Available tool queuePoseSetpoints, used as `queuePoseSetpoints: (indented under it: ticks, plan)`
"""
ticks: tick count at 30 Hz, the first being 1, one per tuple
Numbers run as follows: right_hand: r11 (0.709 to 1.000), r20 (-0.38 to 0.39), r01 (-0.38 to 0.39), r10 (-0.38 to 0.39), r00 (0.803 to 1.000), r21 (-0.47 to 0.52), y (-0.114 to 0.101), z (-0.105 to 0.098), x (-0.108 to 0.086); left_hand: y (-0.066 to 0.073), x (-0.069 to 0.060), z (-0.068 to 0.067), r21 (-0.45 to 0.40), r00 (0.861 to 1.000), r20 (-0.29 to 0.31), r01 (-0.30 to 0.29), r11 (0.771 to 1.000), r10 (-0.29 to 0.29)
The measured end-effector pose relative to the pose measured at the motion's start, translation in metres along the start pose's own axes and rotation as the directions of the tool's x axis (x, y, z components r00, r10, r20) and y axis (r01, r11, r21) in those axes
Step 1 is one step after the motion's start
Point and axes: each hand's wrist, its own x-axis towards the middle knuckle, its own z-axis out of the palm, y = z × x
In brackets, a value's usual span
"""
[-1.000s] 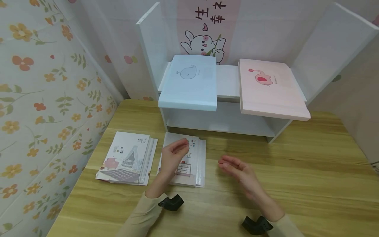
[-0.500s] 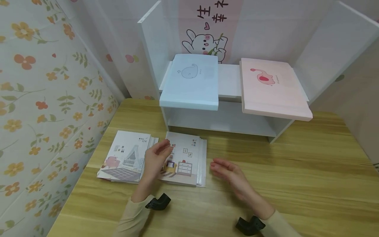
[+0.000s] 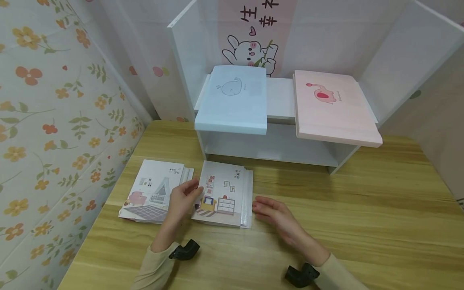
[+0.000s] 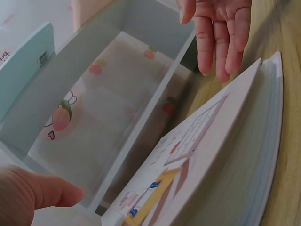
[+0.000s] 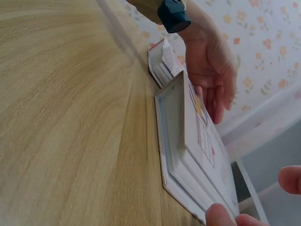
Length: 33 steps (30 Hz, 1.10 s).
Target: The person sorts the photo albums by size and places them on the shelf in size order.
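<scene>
The white picture book lies flat on the surface, between the two hands and in front of the white shelf. Its long axis runs roughly straight away from the person — the short far end points at the shelf, and the visible page edges face the right. The left grip hovers by its left edge, fingers loosely bent around nothing. The right grip is just beside the page edges, fingers loosely extended, likewise unclosed — whether they touch, I cannot tell.
</scene>
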Motion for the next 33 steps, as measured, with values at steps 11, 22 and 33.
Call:
queuePoseSetpoints:
  ticks: [11,22,33]
  plan:
    - [0.997,-0.028,-0.062,0.063,0.998,0.043,0.002,0.003,0.003,-0.005,-0.003,-0.001,0.082,0.999,0.039,0.025,0.996,-0.028]
    - [0.992,-0.025,-0.09,0.092,0.995,0.083,0.002,0.0,0.01,-0.012,-0.002,-0.001,0.053,0.995,0.094,0.032,0.998,-0.037]
    - [0.969,-0.024,-0.153,0.161,0.987,0.195,-0.004,-0.002,0.011,-0.013,0.0,-0.005,0.028,0.987,0.15,0.053,0.998,-0.056]
